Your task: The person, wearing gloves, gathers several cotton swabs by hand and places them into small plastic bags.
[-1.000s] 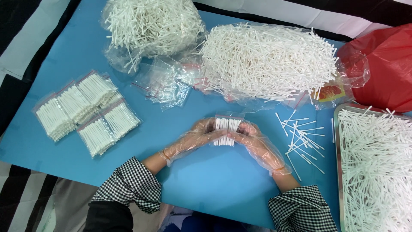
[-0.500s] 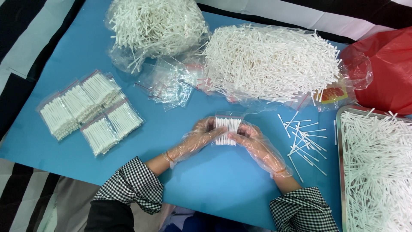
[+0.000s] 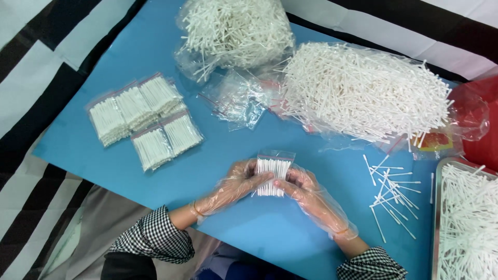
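My left hand (image 3: 234, 185) and my right hand (image 3: 307, 194), both in clear plastic gloves, hold a small clear bag of white swab sticks (image 3: 274, 172) between them over the blue table (image 3: 129, 171). Fingers of each hand pinch the bag's lower half from either side. The bag's open top points away from me. Loose white sticks (image 3: 392, 189) lie scattered just right of my right hand.
Several filled small bags (image 3: 141, 118) lie at the left. Empty clear bags (image 3: 236, 98) sit at mid-table. Two big heaps of white sticks (image 3: 236, 28) (image 3: 365, 91) rest on plastic at the back. A metal tray (image 3: 437, 207) of sticks and a red bag (image 3: 480, 122) stand at the right.
Both hands have stayed on the small bag in about the same spot. The fingers shifted slightly around it.
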